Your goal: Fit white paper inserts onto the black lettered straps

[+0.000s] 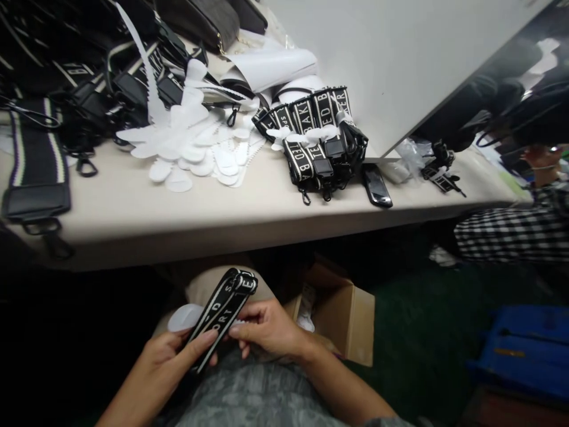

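Over my lap, my left hand (171, 356) grips a folded black webbing strap (224, 314) with white lettering and pale edge stripes. Its thumb presses on the strap's face. A white rounded tag (184, 318) sticks out at the strap's left side, beside that hand. On the strap's right side, my right hand (271, 329) pinches a white toothed strip (239, 322), most of it hidden by the fingers and strap. On the table ahead lie a pile of white toothed ties (191, 139) and a bundle of folded lettered straps (315, 139) with black clips.
A phone (377, 185) lies by the front edge of the beige table (155, 219). Black straps (38, 148) and dark bags (200, 21) crowd the left. Below stands an open cardboard box (351, 314); a blue container (524, 350) is at right, near another person's checked sleeve (511, 234).
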The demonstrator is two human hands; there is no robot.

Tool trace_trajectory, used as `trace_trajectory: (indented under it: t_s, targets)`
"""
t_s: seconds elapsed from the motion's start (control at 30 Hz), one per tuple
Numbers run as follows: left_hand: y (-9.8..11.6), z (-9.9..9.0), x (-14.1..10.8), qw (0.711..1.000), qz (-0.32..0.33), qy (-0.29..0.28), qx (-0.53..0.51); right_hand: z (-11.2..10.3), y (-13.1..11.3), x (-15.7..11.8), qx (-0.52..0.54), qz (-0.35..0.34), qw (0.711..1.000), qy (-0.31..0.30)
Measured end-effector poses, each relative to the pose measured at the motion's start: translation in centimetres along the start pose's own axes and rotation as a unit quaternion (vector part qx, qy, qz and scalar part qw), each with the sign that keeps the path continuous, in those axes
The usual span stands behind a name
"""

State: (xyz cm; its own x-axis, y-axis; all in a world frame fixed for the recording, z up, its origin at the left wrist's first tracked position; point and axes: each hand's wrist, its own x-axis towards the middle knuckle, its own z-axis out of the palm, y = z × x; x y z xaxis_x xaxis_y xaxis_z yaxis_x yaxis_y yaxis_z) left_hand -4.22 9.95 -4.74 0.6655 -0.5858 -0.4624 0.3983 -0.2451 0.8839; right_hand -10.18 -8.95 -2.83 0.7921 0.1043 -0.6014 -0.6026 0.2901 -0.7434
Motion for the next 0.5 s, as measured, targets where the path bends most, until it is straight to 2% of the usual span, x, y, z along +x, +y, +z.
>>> trace_trajectory:
  t_s: [0.1,0.23,0.3,0.37,0.43,0.5]
  targets:
    - [-0.5,0.4,0.3,0.999,0.002,0.017,-0.039,0.2,0.3,0.0,-0.001,-0.037,0.998,0.047]
    - [-0.6,0.5,0.5,0.998,0.008,-0.016,-0.059,0.4,0.6,0.2,-0.006,-0.045,0.998,0.047]
    - [-0.2,0.4,0.6,0.998,-0.01,-0.016,-0.064,0.4,0.7,0.0,-0.024,-0.063,0.995,0.079]
    - [0.1,0.3,0.6,0.996,-0.049,0.003,-0.074,0.6,0.8,-0.4,-0.093,-0.103,0.98,0.143]
    - [0.2,0.6,0.6,0.993,-0.077,0.018,-0.084,0.7,1.1,-0.6,-0.195,-0.17,0.947,0.191]
    - [-0.2,1.3,0.6,0.992,-0.074,0.019,-0.098,0.9,1.6,-0.7,-0.25,-0.209,0.927,0.186]
